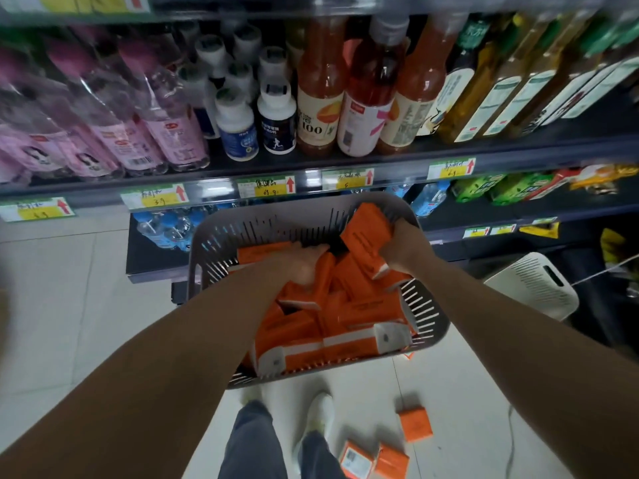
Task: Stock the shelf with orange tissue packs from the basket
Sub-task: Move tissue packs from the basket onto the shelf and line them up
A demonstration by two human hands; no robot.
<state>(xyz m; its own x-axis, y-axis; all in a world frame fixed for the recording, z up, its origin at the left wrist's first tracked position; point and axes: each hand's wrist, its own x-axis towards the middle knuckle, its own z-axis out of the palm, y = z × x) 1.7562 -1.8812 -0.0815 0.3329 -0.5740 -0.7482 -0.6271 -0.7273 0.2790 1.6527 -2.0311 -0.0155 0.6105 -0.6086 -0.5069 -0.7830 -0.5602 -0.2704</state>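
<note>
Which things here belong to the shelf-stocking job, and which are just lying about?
In the job: grey basket; orange tissue packs inside it; raised pack gripped by right hand; left hand on the pile.
Lying about: juice bottles; white pill bottles; pink bottles; white basket; loose packs on floor.

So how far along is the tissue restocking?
Nothing looks shelved yet: no orange packs show on the shelves. The right hand grips one pack; the left hand is down among the others. The basket holds many more, and three packs lie on the floor.
</note>
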